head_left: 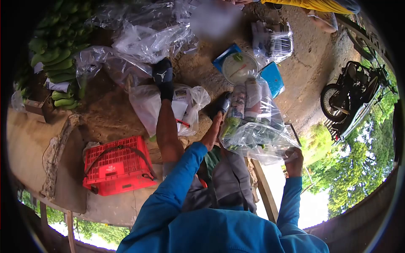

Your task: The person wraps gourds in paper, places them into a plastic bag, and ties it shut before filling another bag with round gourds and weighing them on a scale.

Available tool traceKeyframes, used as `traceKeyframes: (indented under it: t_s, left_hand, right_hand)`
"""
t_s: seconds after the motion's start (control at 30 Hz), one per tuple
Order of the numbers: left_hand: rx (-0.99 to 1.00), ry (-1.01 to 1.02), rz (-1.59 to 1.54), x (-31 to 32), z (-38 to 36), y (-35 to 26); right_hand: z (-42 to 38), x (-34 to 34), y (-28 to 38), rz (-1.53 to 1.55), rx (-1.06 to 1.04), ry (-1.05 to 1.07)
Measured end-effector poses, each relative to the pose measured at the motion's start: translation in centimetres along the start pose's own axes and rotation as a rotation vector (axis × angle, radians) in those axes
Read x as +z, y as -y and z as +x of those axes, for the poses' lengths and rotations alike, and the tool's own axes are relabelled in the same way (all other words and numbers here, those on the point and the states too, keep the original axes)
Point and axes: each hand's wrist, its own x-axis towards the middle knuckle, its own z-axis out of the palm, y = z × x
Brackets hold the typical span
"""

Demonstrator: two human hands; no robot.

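Observation:
A clear plastic bag (263, 137) lies in front of me, with newspaper-wrapped bundles (253, 95) and green produce (231, 125) inside it. At the bag's near right edge, my right hand (294, 161) is closed on the bunched plastic. My left hand (212, 134) is at the opposite side, its fingers closed against the bag's edge; part of its grip is hidden. Just beyond the bag stands a blue weighing scale with a round dial (239, 68), a small green piece lying over it.
A red plastic crate (119, 166) stands at left, below a white bag (145, 103) by my foot. Long green produce (59, 63) is heaped upper left near plastic sheeting (152, 38). Another wrapped bundle (274, 42) lies beyond the scale. A motorcycle (354, 97) is parked right; another person's yellow garment (312, 5) shows above.

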Motion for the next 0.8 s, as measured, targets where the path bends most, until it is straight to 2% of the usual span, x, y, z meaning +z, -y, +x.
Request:
traceKeyframes:
  t_s: [0.17, 0.2, 0.27, 0.3, 0.37, 0.43, 0.47, 0.53, 0.57, 0.63, 0.7, 0.73, 0.77, 0.8]
  left_hand:
    - [-0.042, 0.058, -0.145, -2.7, 0.8, 1.9]
    - [0.223, 0.014, 0.198, -3.8, 1.1, 3.1]
    - [0.444, -0.123, 0.281, -0.8, -1.8, -0.3]
    - [0.442, -0.114, 0.292, 0.1, -3.0, -1.4]
    - [1.007, -0.144, 0.997, 1.1, -5.3, -2.7]
    - [1.018, -0.141, 1.140, 4.2, -6.7, -3.6]
    - [1.020, -0.203, 1.239, 5.4, -6.6, -3.5]
    - [1.063, -0.328, 1.416, 7.1, -6.2, -3.4]
    - [1.069, -0.310, 1.445, 7.1, -5.9, -3.0]
    - [0.690, -0.221, 0.653, 6.9, -5.1, -2.5]
    - [0.551, -0.185, -0.149, 7.9, -5.8, -2.0]
    - [0.598, -0.276, -0.200, 9.0, -6.1, -1.9]
    - [0.616, -0.271, -0.168, 9.1, -6.4, -1.7]
    - [0.636, -0.209, -0.206, 8.2, -6.6, -1.6]
  right_hand:
    - [-0.6, 1.1, -1.6, 0.155, 0.085, 0.039]
    - [-0.8, 1.0, -1.8, 0.242, 0.114, 0.151]
    - [-1.7, 1.3, -2.0, 0.317, 0.151, 0.177]
    - [-2.0, 1.7, -2.0, 0.386, 0.188, 0.224]
    - [-1.8, 1.5, -2.2, 0.397, 0.164, 0.219]
    - [-1.4, 1.1, -2.1, 0.293, 0.183, 0.448]
    - [-1.7, 1.3, -2.4, 0.258, 0.139, 0.284]
    - [-0.7, 0.7, -2.3, 0.241, 0.143, 0.434]
    - [-0.6, 0.5, -2.5, 0.269, 0.149, 0.473]
    - [0.4, -0.1, -2.8, 0.364, 0.146, 0.485]
    - [0.2, -0.1, -2.8, 0.167, 0.112, 0.509]
    - [-0.5, 0.4, -2.5, 0.115, 0.118, 0.474]
    - [-0.6, 0.4, -2.6, 0.146, 0.110, 0.491]
    - [-0.7, 0.1, -2.8, -0.040, 0.021, 0.544]
